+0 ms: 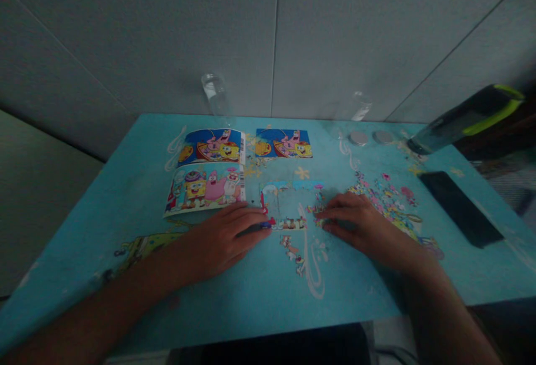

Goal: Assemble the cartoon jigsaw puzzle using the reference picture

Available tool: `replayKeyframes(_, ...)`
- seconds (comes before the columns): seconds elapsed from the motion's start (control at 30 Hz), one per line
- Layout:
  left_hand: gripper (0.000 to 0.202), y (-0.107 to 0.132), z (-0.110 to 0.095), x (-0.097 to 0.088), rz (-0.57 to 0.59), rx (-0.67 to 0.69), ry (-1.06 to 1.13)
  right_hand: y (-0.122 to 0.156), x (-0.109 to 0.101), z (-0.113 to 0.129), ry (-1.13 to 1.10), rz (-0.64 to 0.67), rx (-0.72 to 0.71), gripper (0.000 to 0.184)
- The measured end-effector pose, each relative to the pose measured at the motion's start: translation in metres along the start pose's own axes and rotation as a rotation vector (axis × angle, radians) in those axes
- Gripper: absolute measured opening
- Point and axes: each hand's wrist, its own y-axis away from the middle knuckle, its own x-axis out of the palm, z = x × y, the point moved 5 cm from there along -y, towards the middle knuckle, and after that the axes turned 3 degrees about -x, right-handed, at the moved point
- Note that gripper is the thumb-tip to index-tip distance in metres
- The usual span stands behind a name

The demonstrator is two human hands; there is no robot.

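A partly built jigsaw frame (288, 203) lies in the middle of the turquoise cartoon-printed table (259, 292). My left hand (226, 236) rests flat on the table at the frame's left edge, fingers stretched out toward its bottom-left corner. My right hand (355, 220) lies palm down at the frame's right edge, fingertips touching small pieces there. Loose puzzle pieces (389, 197) are scattered just right of my right hand.
Two cartoon picture cards (209, 169) lie stacked at the left, a smaller card (283, 143) beyond the frame. Two clear tubes (215, 94) (358, 105) stand at the wall, with two round lids (371, 137) nearby. A black phone (460, 209) and a dark green-trimmed bottle (464, 119) are at right.
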Motion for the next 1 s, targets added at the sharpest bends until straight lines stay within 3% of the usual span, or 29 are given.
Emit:
replayKeyframes(0.43,0.05,0.002,0.002,0.002,0.018,-0.011,-0.002,-0.004,0.011,-0.002,0.068,-0.038,0.021,0.013)
replayKeyframes(0.9,0.048,0.001,0.0,0.002,0.013,0.005,-0.024,-0.008,0.016,0.009,0.107,-0.071,0.028,0.029)
replayKeyframes(1.0,0.048,0.001,0.0,0.002,0.02,0.008,-0.039,-0.008,0.016,0.01,0.09,-0.06,-0.018,0.023)
